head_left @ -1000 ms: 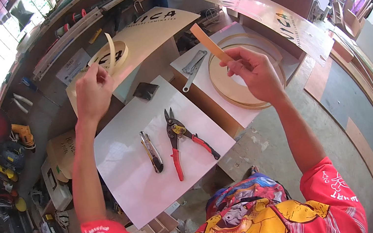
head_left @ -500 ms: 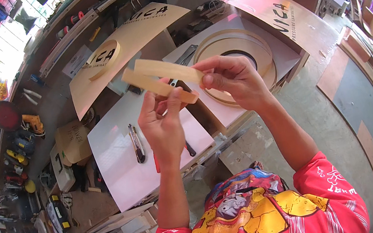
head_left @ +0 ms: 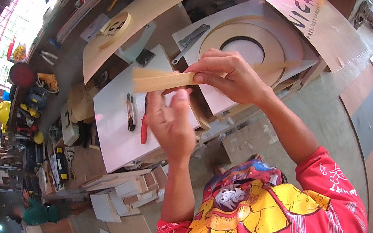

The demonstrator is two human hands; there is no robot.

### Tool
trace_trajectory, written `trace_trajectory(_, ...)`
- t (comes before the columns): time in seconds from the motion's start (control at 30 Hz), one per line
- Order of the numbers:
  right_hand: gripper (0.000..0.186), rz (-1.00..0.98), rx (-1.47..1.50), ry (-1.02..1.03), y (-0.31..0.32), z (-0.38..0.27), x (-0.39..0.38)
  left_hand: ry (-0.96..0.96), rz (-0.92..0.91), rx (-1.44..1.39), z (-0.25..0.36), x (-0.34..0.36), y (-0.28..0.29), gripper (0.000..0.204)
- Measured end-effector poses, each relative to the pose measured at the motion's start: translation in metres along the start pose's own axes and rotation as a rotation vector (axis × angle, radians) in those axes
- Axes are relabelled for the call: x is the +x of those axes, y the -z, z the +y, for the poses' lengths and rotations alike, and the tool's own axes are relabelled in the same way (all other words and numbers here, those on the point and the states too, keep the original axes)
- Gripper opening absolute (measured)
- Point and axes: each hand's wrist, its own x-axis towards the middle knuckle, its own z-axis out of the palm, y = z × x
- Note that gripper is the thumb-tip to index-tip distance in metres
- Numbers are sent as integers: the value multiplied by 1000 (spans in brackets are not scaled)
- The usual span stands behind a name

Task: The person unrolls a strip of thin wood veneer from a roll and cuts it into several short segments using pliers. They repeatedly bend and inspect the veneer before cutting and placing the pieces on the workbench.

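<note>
A pale wood-coloured edge-banding strip (head_left: 162, 79) is raised above the work panels, its left end blurred. My right hand (head_left: 234, 75) pinches it at the right end between thumb and fingers. Just below the strip is my left hand (head_left: 173, 126), somewhat smeared, its thumb and fingers apart; the fingertips lie close under the strip, and whether they touch it is unclear. A large coil of edge banding (head_left: 208, 45) lies beyond my right hand on a white panel. On the nearer white panel (head_left: 117, 146) are a utility knife (head_left: 130, 111) and a red-handled tool (head_left: 144, 131), partly hidden.
A metal wrench-like tool (head_left: 191, 43) lies beside the coil. Brown laminate sheets (head_left: 92, 61) stand at the back, one bearing a smaller banding loop (head_left: 124, 32). Power tools (head_left: 48, 82) crowd the left side. A person in green (head_left: 39, 212) is at the far left. Boards (head_left: 371, 119) lean at right.
The strip has gone from two separated lengths to a nearly flat, level band. My left hand has dropped away from its pinch, while the right keeps hold. The whole view has shifted.
</note>
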Motion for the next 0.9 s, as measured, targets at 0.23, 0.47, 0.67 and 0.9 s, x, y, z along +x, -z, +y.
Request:
trace_trajectory(0.23, 18, -88, -55, 268, 15, 1, 1, 36, 265, -39, 27, -26, 15, 47)
trace_trajectory(0.47, 30, 411, -486, 125, 6, -8, -40, -228, 256, 132, 16, -41, 39, 38)
trace_trajectory(0.67, 34, 241, 320, -687, -38, -48, -106, 11, 293, -154, 5, -41, 72, 42)
trace_trajectory(0.9, 54, 262, 1424, -558, -38, -17, -108, 314, 84, -530, -11, -52, 99, 57)
